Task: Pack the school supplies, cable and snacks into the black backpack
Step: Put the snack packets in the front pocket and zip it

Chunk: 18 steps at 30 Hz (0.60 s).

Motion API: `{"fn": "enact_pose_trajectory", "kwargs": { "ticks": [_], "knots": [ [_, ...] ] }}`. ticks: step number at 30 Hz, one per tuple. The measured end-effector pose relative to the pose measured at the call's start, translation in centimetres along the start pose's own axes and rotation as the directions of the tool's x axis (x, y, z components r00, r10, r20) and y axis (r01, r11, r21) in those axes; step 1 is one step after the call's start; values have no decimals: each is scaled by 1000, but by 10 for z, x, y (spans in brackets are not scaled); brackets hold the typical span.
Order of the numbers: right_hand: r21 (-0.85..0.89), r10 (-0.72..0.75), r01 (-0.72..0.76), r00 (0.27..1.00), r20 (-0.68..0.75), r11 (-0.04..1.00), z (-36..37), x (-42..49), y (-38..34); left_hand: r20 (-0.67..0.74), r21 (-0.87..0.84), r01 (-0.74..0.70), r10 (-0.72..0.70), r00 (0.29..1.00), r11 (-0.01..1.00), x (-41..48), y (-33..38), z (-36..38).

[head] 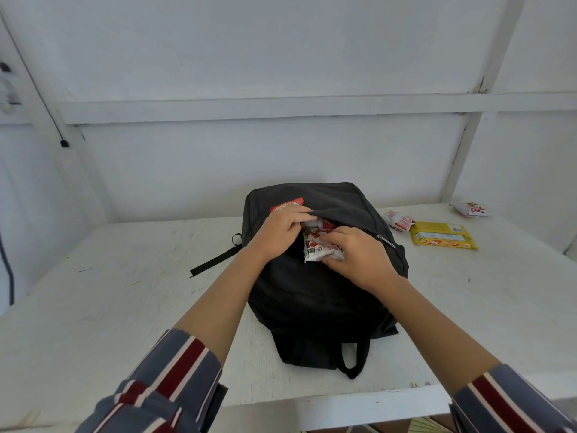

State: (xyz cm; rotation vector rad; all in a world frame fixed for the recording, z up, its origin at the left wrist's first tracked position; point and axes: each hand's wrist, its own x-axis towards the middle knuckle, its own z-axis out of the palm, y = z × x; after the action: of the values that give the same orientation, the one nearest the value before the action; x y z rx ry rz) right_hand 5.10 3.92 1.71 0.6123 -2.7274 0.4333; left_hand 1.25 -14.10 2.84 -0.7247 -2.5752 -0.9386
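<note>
While left hand pinches black backpack at its pocket edge, right hand grips snack packet in the opening

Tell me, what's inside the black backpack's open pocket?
A white-and-red snack packet, pinched by the right hand, sticks out of the backpack. The left hand holds the flap up. Deeper inside is dark and hidden.

Matt cloth backpack, glossy snack wrapper — scuffed painted table
</note>
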Motion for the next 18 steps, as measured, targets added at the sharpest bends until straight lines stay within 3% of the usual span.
{"fn": "enact_pose_trajectory", "kwargs": {
  "ticks": [4, 9, 18],
  "knots": [
    [3, -117, 117, 993, 15, 993, -1, -8, -7, -5, 3, 4, -4, 1000, 1000, 3, -1, -1],
    [-21, -70, 74, 988, 137, 997, 6, 5, -2, -1, 9, 21, -21, 1000, 1000, 3, 0, -1],
    [64, -70, 59, 980, 187, 996, 6, 26, 8, -23, 7, 27, -27, 999, 1000, 5, 0, -4]
  ]
}}
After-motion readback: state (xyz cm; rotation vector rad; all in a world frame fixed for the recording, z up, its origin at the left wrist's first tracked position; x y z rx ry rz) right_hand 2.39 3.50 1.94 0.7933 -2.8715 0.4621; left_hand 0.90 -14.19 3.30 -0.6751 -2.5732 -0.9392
